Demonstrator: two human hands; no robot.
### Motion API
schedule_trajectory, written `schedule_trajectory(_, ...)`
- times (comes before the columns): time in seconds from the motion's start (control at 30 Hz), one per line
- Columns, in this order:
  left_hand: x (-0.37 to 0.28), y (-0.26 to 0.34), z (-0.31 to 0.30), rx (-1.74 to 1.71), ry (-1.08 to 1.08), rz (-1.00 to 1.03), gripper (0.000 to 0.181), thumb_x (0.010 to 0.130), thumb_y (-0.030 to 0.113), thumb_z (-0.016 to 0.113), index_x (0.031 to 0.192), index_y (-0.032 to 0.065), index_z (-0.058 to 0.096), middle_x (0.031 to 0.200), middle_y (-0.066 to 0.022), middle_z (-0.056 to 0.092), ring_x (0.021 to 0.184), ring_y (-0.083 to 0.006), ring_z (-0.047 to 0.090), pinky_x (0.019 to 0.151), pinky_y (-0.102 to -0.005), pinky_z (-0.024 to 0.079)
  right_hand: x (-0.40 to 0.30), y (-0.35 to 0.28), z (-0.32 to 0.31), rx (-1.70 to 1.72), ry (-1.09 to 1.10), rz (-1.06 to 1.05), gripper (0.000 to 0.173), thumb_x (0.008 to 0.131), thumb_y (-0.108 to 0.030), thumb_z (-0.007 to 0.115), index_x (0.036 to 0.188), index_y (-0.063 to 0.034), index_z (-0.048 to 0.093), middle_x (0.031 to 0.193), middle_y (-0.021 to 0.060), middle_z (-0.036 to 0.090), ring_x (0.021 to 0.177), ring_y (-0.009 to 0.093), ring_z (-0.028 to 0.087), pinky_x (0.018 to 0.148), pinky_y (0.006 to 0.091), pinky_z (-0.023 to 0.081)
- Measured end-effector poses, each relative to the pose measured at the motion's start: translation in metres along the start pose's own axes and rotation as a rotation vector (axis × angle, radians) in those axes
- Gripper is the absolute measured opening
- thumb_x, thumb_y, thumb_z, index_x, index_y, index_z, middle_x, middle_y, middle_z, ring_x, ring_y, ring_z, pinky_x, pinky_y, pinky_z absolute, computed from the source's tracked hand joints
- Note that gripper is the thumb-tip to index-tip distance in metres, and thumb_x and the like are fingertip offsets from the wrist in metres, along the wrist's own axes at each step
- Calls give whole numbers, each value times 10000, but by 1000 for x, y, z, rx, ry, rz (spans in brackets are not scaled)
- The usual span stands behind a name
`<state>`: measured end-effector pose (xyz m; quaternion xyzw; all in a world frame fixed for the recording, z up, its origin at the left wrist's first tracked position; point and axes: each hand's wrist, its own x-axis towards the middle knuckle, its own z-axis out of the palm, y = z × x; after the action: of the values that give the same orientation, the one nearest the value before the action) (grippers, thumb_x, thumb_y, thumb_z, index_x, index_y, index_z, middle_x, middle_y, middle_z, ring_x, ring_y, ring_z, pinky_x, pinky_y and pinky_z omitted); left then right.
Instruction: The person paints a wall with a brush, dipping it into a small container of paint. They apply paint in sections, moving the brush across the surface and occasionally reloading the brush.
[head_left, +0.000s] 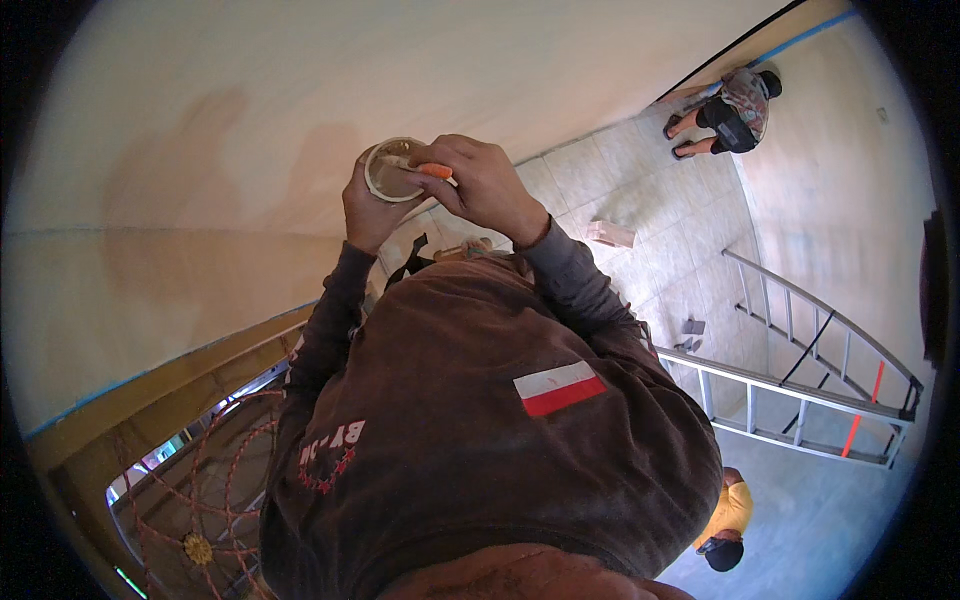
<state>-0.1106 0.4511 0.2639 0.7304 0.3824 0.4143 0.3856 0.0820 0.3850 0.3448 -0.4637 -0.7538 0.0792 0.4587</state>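
My left hand (370, 211) holds a round, pale-rimmed tub (393, 196) from its side and underneath. A greyish-beige substance lies inside, with smears along the inner wall. My right hand (480, 180) grips a small tool with an orange handle (436, 171) over the tub's opening. The working end of the tool is mostly hidden by my fingers and the tub. Both hands are close together in front of a beige wall (247, 150), which carries their shadows.
An aluminium stepladder (750, 386) stands at the right. One person (739, 112) bends by the far wall; another in a yellow top (729, 517) is at lower right. A box-like block (610, 233) lies on the tiled floor. Decorative metalwork (196, 547) shows at lower left.
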Motion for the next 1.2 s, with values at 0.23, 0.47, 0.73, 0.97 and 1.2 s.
schedule_trajectory(0.23,1,-3,4,2,56,18,822,653,240,977,1314,39,533,1175,-111,715,1078,-201,700,913,-354,585,-7,2,0,21,8,-29,243,893,-242,748,1054,-71,687,908,99,688,811,290,683,695,389,560)
schedule_trajectory(0.47,2,-1,4,39,54,-17,841,660,152,960,1364,48,512,1266,-102,670,1148,-208,658,974,-363,566,-8,4,-6,43,38,-14,238,880,-209,763,1046,-60,682,898,100,685,809,290,682,686,383,557)
schedule_trajectory(0.73,8,9,12,0,72,-27,844,649,263,982,1321,29,530,1207,-120,698,1111,-208,679,940,-356,565,-13,6,-16,120,130,51,207,899,-190,762,1025,-49,679,887,105,694,759,276,688,656,355,554)
schedule_trajectory(0.97,10,26,16,82,69,-15,842,655,183,969,1350,46,513,1271,-121,658,1162,-234,653,979,-381,569,-17,4,-28,84,166,54,182,901,-165,756,1007,-31,695,924,106,711,777,270,699,666,350,561)
schedule_trajectory(1.2,8,23,14,83,52,19,828,672,182,962,1351,40,508,1276,-126,652,1170,-237,644,970,-383,570,-21,4,-27,140,202,93,177,900,-164,753,1010,-37,700,937,95,709,788,265,697,678,348,562)
